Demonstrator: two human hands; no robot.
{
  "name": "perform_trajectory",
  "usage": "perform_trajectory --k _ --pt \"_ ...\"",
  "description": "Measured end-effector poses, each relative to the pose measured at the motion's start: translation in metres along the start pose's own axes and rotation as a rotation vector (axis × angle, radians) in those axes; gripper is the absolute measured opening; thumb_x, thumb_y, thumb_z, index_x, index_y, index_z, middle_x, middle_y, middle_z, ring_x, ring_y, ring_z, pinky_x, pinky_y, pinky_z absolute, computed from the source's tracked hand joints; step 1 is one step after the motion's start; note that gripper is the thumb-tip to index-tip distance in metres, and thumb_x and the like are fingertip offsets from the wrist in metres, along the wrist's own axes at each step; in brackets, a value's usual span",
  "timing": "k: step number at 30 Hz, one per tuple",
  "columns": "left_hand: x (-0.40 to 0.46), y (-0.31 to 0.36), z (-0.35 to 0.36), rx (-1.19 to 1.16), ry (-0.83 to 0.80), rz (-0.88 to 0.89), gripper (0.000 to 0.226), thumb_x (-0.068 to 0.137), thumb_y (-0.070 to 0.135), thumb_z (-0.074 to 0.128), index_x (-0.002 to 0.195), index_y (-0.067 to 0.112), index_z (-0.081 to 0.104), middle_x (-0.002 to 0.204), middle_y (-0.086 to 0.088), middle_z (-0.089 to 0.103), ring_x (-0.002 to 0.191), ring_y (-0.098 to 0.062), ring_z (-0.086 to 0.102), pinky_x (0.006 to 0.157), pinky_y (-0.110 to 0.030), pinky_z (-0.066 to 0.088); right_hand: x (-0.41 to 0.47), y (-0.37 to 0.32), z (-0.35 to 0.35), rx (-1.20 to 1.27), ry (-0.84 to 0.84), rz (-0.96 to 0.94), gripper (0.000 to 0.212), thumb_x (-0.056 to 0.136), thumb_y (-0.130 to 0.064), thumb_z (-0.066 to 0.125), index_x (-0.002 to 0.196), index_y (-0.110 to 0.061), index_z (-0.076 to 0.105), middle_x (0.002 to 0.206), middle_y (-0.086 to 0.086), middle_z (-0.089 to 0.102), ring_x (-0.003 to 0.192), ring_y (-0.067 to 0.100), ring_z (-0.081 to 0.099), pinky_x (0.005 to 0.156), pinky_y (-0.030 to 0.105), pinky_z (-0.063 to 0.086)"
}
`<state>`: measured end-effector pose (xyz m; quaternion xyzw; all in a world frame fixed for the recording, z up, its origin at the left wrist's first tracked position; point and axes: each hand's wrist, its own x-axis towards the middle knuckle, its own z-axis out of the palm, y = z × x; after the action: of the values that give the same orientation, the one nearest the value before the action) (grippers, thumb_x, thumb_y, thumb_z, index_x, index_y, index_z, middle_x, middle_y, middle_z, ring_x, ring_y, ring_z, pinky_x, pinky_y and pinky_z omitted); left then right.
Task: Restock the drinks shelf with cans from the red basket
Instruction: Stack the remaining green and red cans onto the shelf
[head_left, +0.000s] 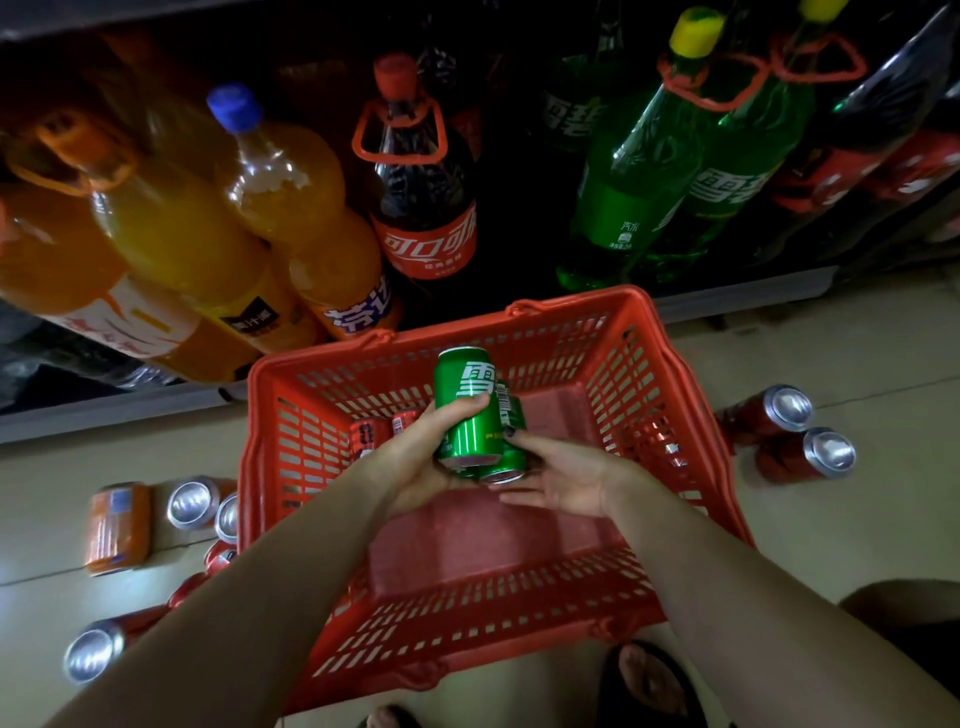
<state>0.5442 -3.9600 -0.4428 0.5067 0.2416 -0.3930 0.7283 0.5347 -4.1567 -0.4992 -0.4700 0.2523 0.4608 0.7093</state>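
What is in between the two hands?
In the head view, green cans sit between the left hand and the right hand, above the red basket. The left hand grips the top one.
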Motion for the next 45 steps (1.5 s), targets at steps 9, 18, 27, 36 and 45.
perform_trajectory --k 9,18,27,36,45 --pt "-0.002 -0.006 -0.004 0.092 0.15 0.061 0.058 0.081 0.027 0.085 0.133 0.028 0.06 0.12 -0.006 0.077 0.112 -0.03 0.074 0.096 -0.05 0.06 0.009 0.007 0.001 -0.014 0.077 -0.017 0.048 0.088 -0.022 0.074 0.133 -0.019 0.06 0.122 0.012 0.073 0.114 0.033 0.069 0.104 0.051 0.052" --pt "0.024 -0.045 -0.031 0.219 0.425 0.038 0.064 0.069 0.016 0.094 0.126 0.019 0.064 0.107 -0.006 0.078 0.095 -0.024 0.075 0.069 -0.034 0.06 0.034 0.006 -0.015 -0.053 0.478 -0.237 0.039 0.076 -0.026 0.085 0.109 -0.029 0.062 0.107 -0.004 0.075 0.097 0.015 0.071 0.078 0.033 0.049" --pt "0.059 -0.055 -0.029 0.35 0.524 0.017 0.072 0.067 0.023 0.098 0.127 0.016 0.057 0.114 -0.004 0.074 0.101 -0.022 0.072 0.091 -0.041 0.061 0.044 -0.011 -0.019 -0.143 0.314 -0.112 0.045 0.071 -0.025 0.08 0.11 -0.033 0.059 0.108 0.006 0.074 0.102 0.028 0.07 0.092 0.048 0.051" --pt "0.075 -0.059 -0.019 0.277 0.479 0.034 0.093 0.045 0.046 0.099 0.128 0.026 0.062 0.111 0.002 0.077 0.099 -0.019 0.075 0.089 -0.042 0.063 0.057 -0.01 -0.02 -0.104 0.147 0.017 0.068 0.071 -0.062 0.078 0.132 -0.037 0.061 0.118 0.0 0.075 0.111 0.025 0.071 0.108 0.056 0.042" --pt "0.091 -0.067 -0.028 0.275 0.489 -0.04 0.108 0.023 0.077 0.095 0.123 0.055 0.06 0.132 0.0 0.066 0.11 -0.024 0.072 0.099 -0.044 0.059 0.053 -0.009 -0.026 0.035 0.127 0.057 0.072 0.072 -0.068 0.071 0.134 -0.034 0.061 0.122 0.001 0.074 0.114 0.026 0.069 0.107 0.061 0.039"
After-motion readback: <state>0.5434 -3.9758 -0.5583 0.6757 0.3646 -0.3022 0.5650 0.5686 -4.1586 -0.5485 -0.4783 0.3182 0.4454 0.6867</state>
